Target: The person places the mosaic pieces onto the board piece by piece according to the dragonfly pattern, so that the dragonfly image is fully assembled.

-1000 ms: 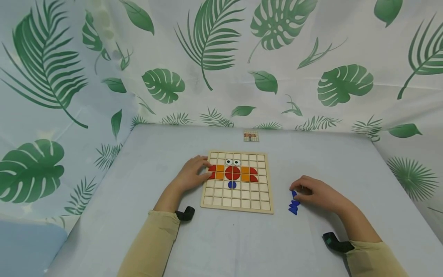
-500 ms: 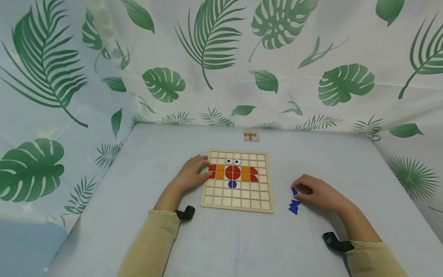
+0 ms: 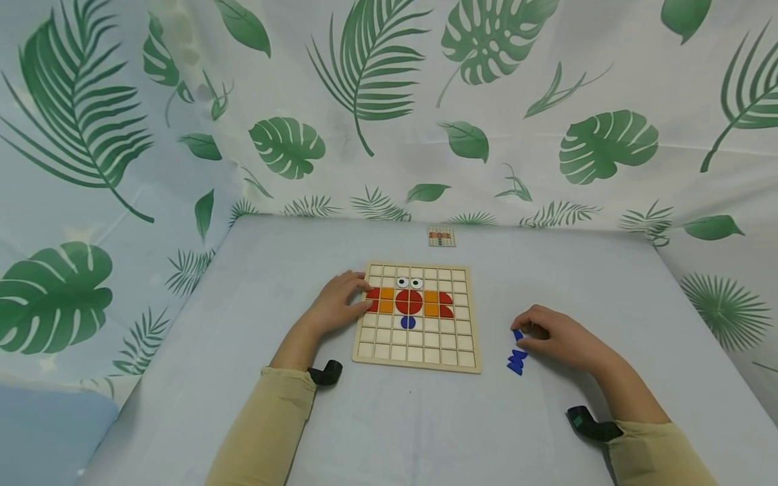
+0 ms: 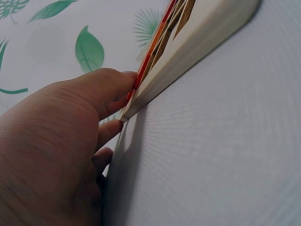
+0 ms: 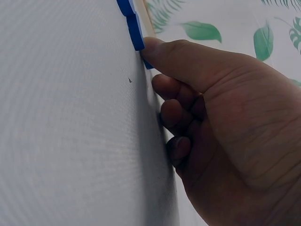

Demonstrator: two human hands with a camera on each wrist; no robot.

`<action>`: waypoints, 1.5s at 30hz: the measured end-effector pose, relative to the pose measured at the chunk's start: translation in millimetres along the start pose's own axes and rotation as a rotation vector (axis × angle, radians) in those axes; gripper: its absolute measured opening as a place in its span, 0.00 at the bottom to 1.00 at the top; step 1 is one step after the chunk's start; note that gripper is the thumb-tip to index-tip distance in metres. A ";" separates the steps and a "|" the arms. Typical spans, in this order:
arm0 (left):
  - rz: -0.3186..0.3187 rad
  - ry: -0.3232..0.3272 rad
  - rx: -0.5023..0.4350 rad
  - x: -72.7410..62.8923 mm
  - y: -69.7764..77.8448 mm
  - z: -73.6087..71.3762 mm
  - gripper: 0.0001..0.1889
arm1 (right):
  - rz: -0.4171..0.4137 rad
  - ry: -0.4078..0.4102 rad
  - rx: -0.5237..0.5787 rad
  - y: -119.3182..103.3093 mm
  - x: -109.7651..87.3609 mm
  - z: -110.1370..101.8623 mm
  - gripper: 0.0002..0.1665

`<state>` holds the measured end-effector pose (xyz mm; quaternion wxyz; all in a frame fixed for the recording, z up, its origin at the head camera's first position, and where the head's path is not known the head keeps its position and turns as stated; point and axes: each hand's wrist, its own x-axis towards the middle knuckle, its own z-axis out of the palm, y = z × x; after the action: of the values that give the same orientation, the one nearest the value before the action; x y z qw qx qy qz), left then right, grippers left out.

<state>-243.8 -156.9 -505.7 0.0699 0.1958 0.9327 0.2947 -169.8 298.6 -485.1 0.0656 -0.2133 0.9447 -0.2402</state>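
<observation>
A square wooden grid board [image 3: 431,351] lies on the table in the head view. Set into it are red tiles [image 3: 408,302], orange tiles [image 3: 431,304], a blue disc [image 3: 408,322] and two eye tiles [image 3: 409,283]. My left hand [image 3: 333,304] rests at the board's left edge, thumb and fingertips touching the red tiles [image 4: 143,70] there. Right of the board, my right hand [image 3: 556,337] pinches a small blue tile [image 3: 518,334] between thumb and index finger, close over the table. Its other fingers curl inward in the right wrist view. Just below lie several more blue tiles [image 3: 516,362].
A small card [image 3: 441,236] with a similar grid pattern lies behind the board. The table [image 3: 389,425] has a pale cloth, and a leaf-printed curtain [image 3: 389,155] hangs along its back and sides.
The pinched blue tile has shifted slightly away from the other blue tiles, with a small gap now between them. My left hand and the board have stayed in place.
</observation>
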 end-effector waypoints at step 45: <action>-0.012 -0.003 -0.004 -3.0 6.6 -3.1 0.18 | 0.031 -0.021 0.042 -40.7 22.0 -12.4 0.14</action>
<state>-239.6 -154.8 -499.3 0.0733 0.1906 0.9331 0.2959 -177.2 262.0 -455.1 0.0838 -0.1998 0.9419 -0.2566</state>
